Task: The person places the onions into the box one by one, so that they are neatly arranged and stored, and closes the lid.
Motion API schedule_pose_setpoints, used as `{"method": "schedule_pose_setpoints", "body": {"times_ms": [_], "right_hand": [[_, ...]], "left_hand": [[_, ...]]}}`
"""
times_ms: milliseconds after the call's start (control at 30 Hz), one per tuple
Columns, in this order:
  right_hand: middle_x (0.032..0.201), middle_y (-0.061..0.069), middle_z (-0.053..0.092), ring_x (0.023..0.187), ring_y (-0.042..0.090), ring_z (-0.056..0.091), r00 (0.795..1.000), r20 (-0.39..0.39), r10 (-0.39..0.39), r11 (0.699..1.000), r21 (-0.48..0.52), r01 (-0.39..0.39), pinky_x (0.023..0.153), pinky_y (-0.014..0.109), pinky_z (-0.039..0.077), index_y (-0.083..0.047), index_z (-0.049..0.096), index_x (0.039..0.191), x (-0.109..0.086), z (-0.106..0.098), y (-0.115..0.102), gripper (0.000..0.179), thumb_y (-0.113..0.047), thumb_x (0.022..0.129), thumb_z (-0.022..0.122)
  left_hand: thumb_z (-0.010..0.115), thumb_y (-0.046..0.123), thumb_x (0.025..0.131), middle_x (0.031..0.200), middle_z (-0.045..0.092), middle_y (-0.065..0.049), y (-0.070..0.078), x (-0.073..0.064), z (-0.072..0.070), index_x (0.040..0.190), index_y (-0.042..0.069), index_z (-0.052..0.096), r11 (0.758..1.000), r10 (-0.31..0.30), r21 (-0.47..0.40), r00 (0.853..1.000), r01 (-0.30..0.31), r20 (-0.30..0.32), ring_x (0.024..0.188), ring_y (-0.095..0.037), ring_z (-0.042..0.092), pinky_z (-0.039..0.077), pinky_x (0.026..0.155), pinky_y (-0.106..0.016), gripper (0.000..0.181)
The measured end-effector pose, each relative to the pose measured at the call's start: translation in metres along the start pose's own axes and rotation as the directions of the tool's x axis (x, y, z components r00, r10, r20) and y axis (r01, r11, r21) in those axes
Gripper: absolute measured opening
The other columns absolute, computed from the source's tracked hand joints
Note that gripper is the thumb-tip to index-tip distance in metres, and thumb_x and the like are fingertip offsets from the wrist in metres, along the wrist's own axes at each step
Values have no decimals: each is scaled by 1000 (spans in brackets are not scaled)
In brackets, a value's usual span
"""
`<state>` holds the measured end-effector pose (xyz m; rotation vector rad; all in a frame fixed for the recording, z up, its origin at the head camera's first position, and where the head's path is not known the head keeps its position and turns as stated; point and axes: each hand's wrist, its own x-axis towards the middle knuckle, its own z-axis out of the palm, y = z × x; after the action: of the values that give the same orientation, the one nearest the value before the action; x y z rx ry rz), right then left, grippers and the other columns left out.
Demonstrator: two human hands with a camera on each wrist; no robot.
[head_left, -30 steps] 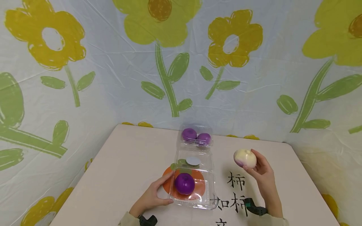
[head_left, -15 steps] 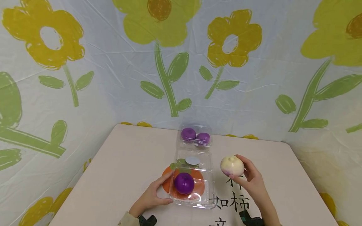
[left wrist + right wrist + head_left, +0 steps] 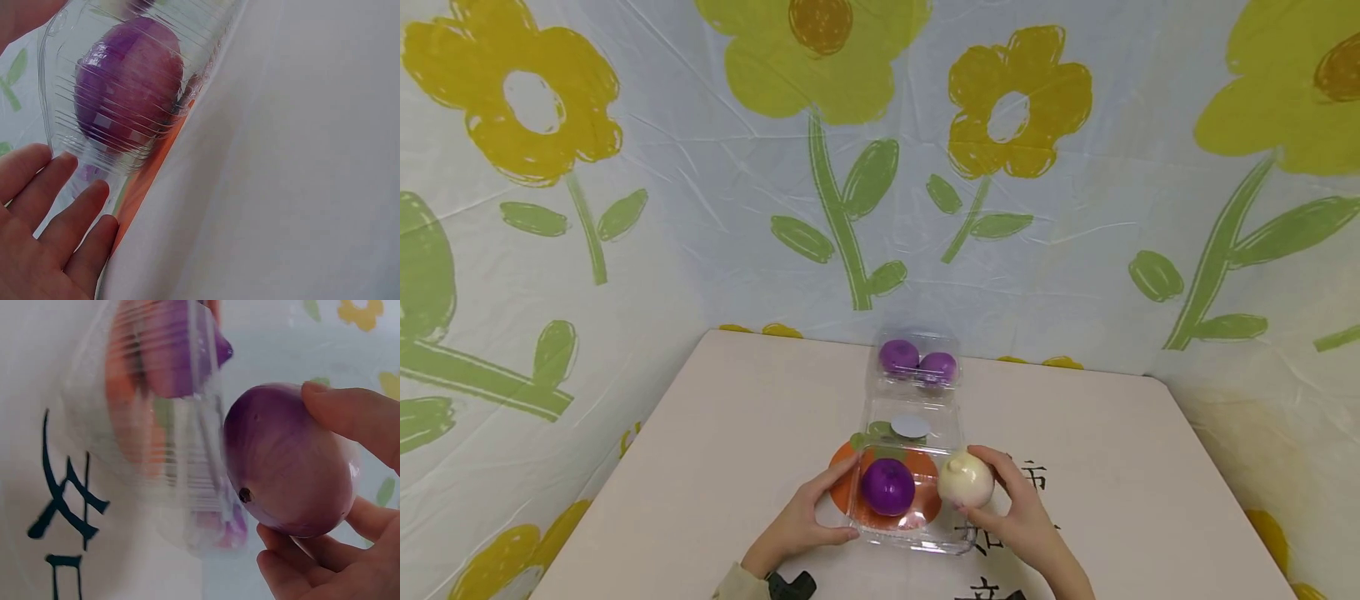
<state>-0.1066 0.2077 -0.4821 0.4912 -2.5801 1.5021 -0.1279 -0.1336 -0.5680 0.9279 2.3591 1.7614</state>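
A clear plastic clamshell box (image 3: 925,546) lies with its lid (image 3: 940,408) folded back on the table. One purple onion (image 3: 887,487) sits in the left part of its tray. My left hand (image 3: 805,517) holds the tray's left side, thumb at the near corner and fingertips at the far one; in the left wrist view its fingers (image 3: 75,215) meet the ribbed wall. Above the tray's right rim, my right hand (image 3: 1022,521) grips a pale onion (image 3: 964,481) between thumb and fingers. In the right wrist view this onion (image 3: 287,462) shows a purple underside with a dark root spot.
Behind the lid stands another clear container with two purple onions (image 3: 898,357) in it. An orange persimmon print (image 3: 841,479) shows under the tray. Black characters (image 3: 985,590) mark the table to the right. Flower-printed cloth (image 3: 1037,292) walls the table's back and sides.
My right hand has carried the pale onion left and toward me, from over the table's right side to the tray's right rim. The left hand and box have stayed put.
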Motion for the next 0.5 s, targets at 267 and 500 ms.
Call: {"method": "schedule_pose_setpoints", "body": {"times_ms": [267,500], "right_hand": [[133,1,58,122,23,55,991,29,-129,978,-162,132,100,50,48,-8,58,133,-2,24,1,79,-6,62,93],[138,10,54,126,30,51,993,73,-95,970,-215,108,100,57,46,-6,59,132,-3,35,2,81,-5,59,93]], "left_hand": [[85,23,79,156,39,-10,-1,0,0,154,7,35,999,37,16,999,-37,-3,144,-22,35,26,116,-28,91],[85,24,78,156,39,-9,0,0,0,154,8,35,999,20,26,1000,-20,-3,143,-21,36,28,116,-31,92]]}}
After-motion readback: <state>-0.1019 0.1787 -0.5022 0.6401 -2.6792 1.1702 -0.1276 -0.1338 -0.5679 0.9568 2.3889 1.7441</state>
